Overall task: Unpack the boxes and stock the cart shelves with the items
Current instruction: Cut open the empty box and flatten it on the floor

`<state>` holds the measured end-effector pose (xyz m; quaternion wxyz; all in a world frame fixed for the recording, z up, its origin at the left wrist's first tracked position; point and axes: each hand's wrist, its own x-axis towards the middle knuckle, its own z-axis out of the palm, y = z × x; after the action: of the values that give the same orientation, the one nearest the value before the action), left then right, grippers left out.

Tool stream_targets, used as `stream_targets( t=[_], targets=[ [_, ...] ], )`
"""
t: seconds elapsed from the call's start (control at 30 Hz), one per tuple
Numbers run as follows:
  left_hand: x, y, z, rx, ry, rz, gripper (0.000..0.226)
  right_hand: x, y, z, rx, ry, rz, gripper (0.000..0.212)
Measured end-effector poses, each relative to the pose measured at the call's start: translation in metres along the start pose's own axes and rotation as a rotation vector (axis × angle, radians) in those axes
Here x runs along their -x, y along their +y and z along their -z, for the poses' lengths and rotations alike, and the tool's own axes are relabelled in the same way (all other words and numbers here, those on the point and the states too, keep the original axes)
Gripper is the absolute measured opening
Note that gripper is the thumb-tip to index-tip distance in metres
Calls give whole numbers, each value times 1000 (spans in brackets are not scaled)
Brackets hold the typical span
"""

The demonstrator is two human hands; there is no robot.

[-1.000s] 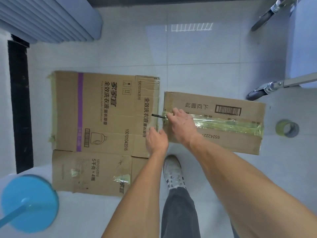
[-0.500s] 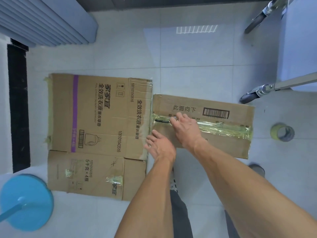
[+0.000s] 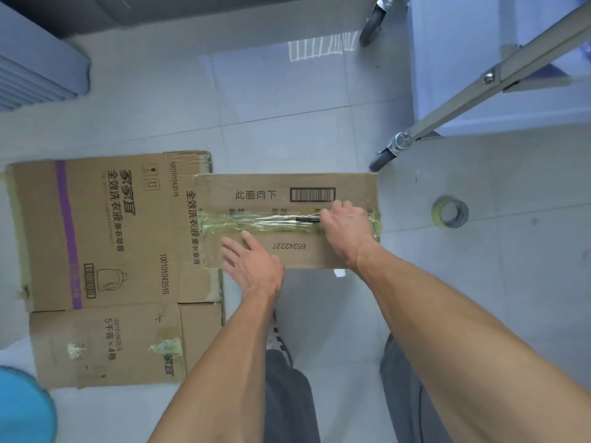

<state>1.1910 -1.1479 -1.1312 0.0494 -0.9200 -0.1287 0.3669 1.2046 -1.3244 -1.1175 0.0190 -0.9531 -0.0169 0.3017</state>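
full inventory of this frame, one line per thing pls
sealed box: 1, brown, on the floor, centre
tape seam: 1, yellowish clear, along the sealed box's top
pen-like tool: 1, black, tip on the tape seam
flattened cartons: brown, count unclear, floor left
tape roll: 1, greenish, floor right
cart: 1, grey frame, two castors visible, upper right
right hand: grips the pen-like tool
left hand: flat on the sealed box
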Motion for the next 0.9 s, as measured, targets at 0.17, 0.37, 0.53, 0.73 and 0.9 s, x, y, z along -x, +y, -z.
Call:
stream_targets(
  t=[0.17, 0.37, 0.53, 0.73, 0.9],
  targets=[
    [38, 63, -12, 71, 53, -186, 70, 19, 26, -2, 34, 15, -44, 31],
    [53, 86, -12, 68, 69, -233, 73, 9, 22, 12, 94, 2, -76, 28],
    [41, 88, 2, 7, 93, -323, 70, 19, 40, 0, 156, 31, 51, 31],
    [37, 96, 2, -3, 58, -278, 74, 12, 28, 10, 364, -51, 11, 31],
    [34, 88, 2, -96, 66, -312, 72, 16, 33, 7, 297, -54, 25, 29]
  ],
)
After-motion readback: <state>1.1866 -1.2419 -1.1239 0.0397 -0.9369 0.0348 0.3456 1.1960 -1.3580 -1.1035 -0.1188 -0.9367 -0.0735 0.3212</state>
